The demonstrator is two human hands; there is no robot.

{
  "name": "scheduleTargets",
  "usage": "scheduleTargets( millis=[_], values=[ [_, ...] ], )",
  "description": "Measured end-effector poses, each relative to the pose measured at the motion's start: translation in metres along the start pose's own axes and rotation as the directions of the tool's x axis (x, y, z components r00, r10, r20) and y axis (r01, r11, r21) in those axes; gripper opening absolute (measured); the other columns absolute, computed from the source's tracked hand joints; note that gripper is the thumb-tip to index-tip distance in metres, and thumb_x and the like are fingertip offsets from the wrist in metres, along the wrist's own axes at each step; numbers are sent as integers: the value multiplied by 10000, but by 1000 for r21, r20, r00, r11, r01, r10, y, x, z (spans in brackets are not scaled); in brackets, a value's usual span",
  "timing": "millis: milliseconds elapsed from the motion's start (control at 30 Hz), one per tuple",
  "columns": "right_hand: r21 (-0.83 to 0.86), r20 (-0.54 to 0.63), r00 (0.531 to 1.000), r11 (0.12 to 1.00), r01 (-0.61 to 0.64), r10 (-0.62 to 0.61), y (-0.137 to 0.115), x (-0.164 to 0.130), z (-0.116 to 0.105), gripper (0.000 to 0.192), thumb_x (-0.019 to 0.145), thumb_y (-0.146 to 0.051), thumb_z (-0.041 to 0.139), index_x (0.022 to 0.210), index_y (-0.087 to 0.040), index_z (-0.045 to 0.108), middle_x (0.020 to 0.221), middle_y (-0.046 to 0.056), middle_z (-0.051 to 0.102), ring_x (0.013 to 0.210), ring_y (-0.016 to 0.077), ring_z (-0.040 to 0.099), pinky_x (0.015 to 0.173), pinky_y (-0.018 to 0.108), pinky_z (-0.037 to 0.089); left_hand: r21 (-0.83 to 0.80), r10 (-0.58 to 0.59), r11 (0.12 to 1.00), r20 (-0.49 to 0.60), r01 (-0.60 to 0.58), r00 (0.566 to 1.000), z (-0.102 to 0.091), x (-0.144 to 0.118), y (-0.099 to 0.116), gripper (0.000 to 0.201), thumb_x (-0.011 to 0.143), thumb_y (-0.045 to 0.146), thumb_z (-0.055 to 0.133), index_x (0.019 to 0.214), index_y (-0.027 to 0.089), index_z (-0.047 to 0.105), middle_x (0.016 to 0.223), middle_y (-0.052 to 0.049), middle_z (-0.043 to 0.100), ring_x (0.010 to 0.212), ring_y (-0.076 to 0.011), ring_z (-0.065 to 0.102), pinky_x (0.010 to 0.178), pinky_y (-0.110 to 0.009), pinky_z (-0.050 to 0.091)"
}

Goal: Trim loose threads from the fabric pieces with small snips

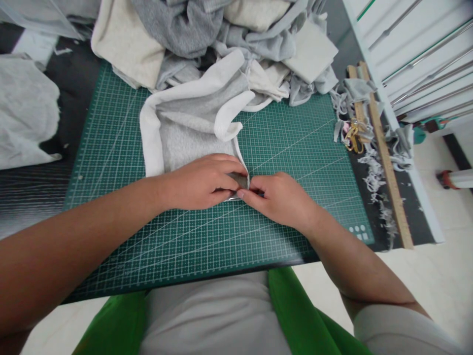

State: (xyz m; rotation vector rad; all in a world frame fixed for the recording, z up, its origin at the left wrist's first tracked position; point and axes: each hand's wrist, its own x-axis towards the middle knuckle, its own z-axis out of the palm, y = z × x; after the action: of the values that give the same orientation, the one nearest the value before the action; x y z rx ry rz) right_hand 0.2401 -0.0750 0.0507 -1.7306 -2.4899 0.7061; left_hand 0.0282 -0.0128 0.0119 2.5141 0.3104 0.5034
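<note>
A grey fabric piece with a wide white border (pixel 197 138) lies on the green cutting mat (pixel 295 162), its upper right part curled over. My left hand (pixel 201 182) rests over the lower part of the piece, fingers bent and closed on its cloth near the lower right corner. At that corner, my right hand (pixel 277 197) pinches the edge between thumb and fingers, close against the left fingertips. A thin shiny strip (pixel 233 198) shows at the right thumb tip. Whether it is a tool is hidden by the fingers.
A heap of grey and cream cloth (pixel 185 29) covers the mat's far side. Another grey cloth (pixel 25 111) lies at left. On the right are gold-handled scissors (pixel 354 139), a wooden ruler (pixel 388 167) and fabric scraps (pixel 375 172), near the table edge.
</note>
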Motion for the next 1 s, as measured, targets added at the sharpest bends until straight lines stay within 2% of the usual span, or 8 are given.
scheduleTargets(
  millis=[233, 533, 733, 1000],
  values=[
    [-32, -1, 1000, 999, -5, 5, -1, 0, 1, 357, 948, -457, 564, 737, -200, 694, 669, 11, 686, 605, 136, 572, 592, 279, 308, -4, -5, 1000, 6, 5, 1000, 0, 2, 1, 182, 950, 179, 586, 988, 217, 760, 1227, -86, 673, 1183, -247, 592, 1056, -459, 469],
    [-218, -58, 998, 975, -32, 19, -6, -2, 3, 393, 953, -501, 531, 757, -213, 712, 674, 33, 706, 611, 173, 589, 575, 315, 244, -20, -9, 1000, 8, 9, 1000, 1, 1, -1, 182, 944, 182, 605, 1025, 216, 765, 1244, -92, 661, 1189, -251, 589, 1073, -464, 458],
    [-104, -32, 999, 994, -23, 19, -2, 2, 6, 368, 936, -494, 559, 749, -214, 708, 712, 18, 728, 650, 163, 622, 595, 293, 304, -30, -22, 999, 9, 23, 1000, 1, 2, 0, 197, 943, 148, 588, 1013, 215, 760, 1234, -89, 666, 1187, -244, 584, 1062, -457, 467],
    [-135, -48, 999, 991, -19, 13, -3, 2, 7, 394, 940, -517, 543, 747, -212, 699, 702, 26, 722, 631, 168, 614, 591, 306, 290, -28, -15, 999, -5, 14, 1000, 1, 2, 0, 200, 931, 128, 590, 992, 202, 766, 1215, -93, 673, 1160, -244, 594, 1050, -446, 469]
  ],
)
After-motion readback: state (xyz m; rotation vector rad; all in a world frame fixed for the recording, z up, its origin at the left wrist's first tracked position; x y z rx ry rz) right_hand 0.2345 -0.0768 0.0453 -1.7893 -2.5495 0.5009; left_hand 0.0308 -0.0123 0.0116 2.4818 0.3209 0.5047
